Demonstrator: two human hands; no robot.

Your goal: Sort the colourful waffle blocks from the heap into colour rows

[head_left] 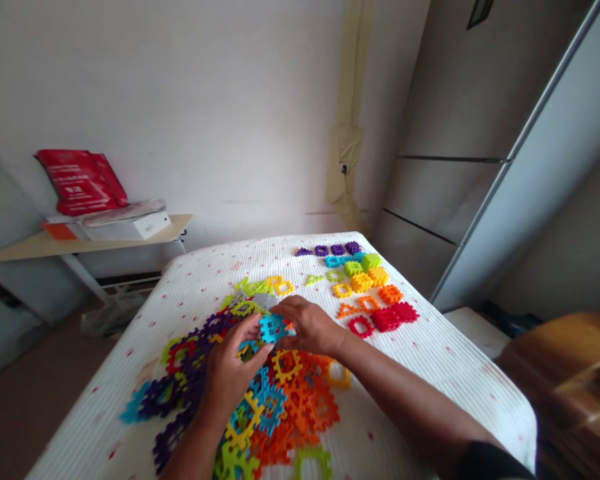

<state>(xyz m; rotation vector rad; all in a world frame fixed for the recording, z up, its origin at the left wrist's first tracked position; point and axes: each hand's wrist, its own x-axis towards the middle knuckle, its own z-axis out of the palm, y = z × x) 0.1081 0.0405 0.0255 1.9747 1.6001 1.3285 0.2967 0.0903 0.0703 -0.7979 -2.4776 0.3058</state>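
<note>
My left hand (230,370) and right hand (310,327) both pinch a blue tile (273,328) just above the pile (300,407). I seem to be working it free; its teeth need easing clear.

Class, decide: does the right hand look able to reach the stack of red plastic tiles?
Probably yes: the stack of red plastic tiles lies uncovered on the white cloth beside the right hand, though that hand and the left hand grip a blue plastic tile.
</note>
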